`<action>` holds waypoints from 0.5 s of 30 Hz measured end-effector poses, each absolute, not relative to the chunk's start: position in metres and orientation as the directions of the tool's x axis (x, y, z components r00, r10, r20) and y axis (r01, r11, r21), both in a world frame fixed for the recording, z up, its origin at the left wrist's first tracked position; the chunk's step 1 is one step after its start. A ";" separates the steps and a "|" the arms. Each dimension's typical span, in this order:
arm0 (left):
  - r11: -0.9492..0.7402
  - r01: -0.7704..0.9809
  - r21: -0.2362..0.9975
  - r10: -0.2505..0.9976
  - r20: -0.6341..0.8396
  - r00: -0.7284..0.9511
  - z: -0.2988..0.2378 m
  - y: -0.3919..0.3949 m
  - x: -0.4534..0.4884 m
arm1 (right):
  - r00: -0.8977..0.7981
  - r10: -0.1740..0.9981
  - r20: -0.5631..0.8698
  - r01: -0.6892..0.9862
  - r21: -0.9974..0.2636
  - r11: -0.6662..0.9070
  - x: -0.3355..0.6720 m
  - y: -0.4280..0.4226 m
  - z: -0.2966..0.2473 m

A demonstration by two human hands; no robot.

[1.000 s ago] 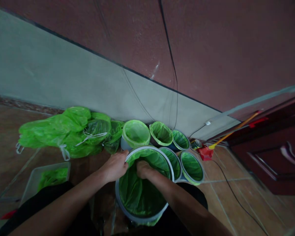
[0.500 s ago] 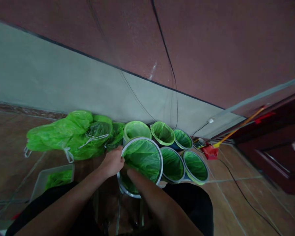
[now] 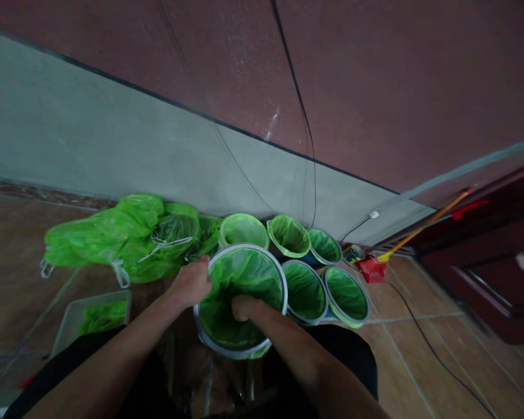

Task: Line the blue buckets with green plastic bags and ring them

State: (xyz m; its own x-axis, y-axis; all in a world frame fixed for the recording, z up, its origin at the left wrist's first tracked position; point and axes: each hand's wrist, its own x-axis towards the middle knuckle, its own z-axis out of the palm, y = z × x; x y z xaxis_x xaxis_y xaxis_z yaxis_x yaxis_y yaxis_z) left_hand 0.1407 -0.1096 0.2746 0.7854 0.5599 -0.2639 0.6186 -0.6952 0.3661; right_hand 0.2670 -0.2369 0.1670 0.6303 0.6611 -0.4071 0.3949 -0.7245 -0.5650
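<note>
A trash can (image 3: 284,285) with a grey rim and a green plastic liner (image 3: 248,269) stands between my knees, its mouth facing up toward me. My left hand (image 3: 194,283) is closed on the left side of its rim. Reaching down inside the can, my right hand (image 3: 243,307) looks curled into a fist against the liner. Its fingertips are hidden, so I cannot see whether it pinches the plastic.
Several other lined cans, among them one trash can (image 3: 305,291), stand right and behind. Filled green bags (image 3: 109,238) lie left by the wall. A pale tray (image 3: 70,320) holds folded green plastic. A red dustpan (image 3: 372,269) and a yellow-handled broom (image 3: 408,240) are at the right.
My right hand has moved from the left inner side of the can to its middle. The can has shifted slightly left and tilts a little differently, with my left hand still on its rim.
</note>
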 end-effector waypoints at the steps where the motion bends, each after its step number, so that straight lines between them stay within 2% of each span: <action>1: -0.692 0.630 0.352 0.565 -0.279 0.776 0.267 -0.104 0.140 | 0.561 0.700 -0.443 0.455 -0.542 -0.707 0.265 -0.236 0.172; 3: -0.681 0.654 0.329 0.574 -0.315 0.756 0.247 -0.091 0.139 | 0.426 0.768 -0.478 0.557 -0.531 -0.639 0.264 -0.236 0.185; 8: -0.674 0.664 0.323 0.539 -0.400 0.741 0.184 -0.065 0.135 | 0.185 0.900 -0.394 0.753 -0.532 -0.387 0.252 -0.256 0.194; 11: -0.679 0.662 0.319 0.536 -0.401 0.743 0.162 -0.056 0.137 | 0.161 0.904 -0.397 0.797 -0.487 -0.356 0.235 -0.278 0.174; 15: -0.653 0.706 0.274 0.606 -0.368 0.705 0.154 -0.050 0.146 | 0.143 0.883 -0.446 0.862 -0.383 -0.333 0.216 -0.294 0.152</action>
State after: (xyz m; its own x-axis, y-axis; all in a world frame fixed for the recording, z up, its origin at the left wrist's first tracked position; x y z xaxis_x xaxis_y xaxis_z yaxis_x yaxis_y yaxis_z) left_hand 0.1464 -0.0503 0.1544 0.7048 0.6064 -0.3681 0.7055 -0.6534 0.2745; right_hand 0.2155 -0.2936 0.1521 0.1432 0.8834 -0.4463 0.8616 -0.3332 -0.3830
